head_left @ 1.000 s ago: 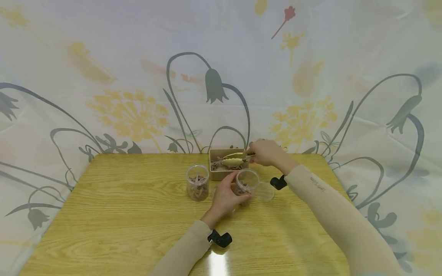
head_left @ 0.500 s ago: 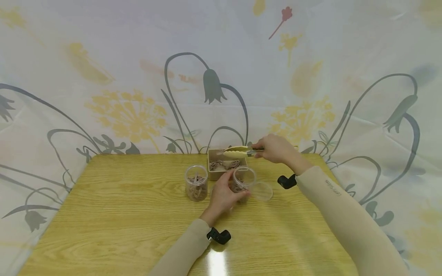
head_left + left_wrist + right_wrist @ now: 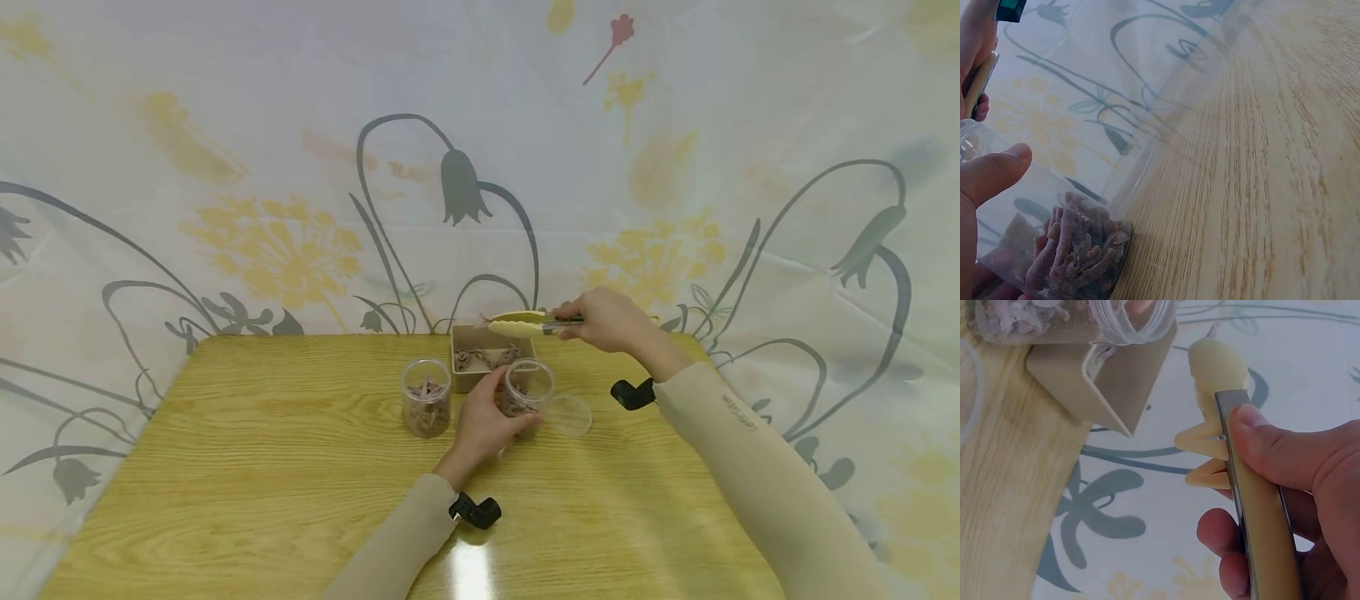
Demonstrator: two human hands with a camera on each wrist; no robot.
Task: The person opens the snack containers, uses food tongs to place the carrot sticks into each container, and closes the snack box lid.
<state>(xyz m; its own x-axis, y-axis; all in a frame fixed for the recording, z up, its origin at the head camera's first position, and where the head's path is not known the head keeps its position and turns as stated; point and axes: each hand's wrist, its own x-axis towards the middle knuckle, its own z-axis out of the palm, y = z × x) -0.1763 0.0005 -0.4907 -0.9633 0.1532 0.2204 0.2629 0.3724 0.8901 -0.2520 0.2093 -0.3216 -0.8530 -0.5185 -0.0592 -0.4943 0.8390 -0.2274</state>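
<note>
My left hand (image 3: 480,423) grips a clear round jar (image 3: 529,383) around its side. Brownish dried strips (image 3: 1082,250) lie in the bottom of that jar, seen closely in the left wrist view. In my right hand (image 3: 611,321) is a pair of tongs (image 3: 1263,512) with cream scalloped heads, thumb on the metal arm and fingers around the other side. The tongs' heads hover over the back of a beige rectangular box (image 3: 467,384), which holds more brownish strips (image 3: 487,358). A thin sliver pokes out past the tongs' tip.
Another clear jar (image 3: 427,407) with similar strips stands left of my left hand. A clear round lid (image 3: 570,417) lies flat right of the gripped jar. The wooden table (image 3: 285,467) ends at a flower-patterned cloth (image 3: 315,167) behind the box.
The tongs have come up out of the box and shifted right, with my right hand moving up and right. My left hand keeps its hold on the jar.
</note>
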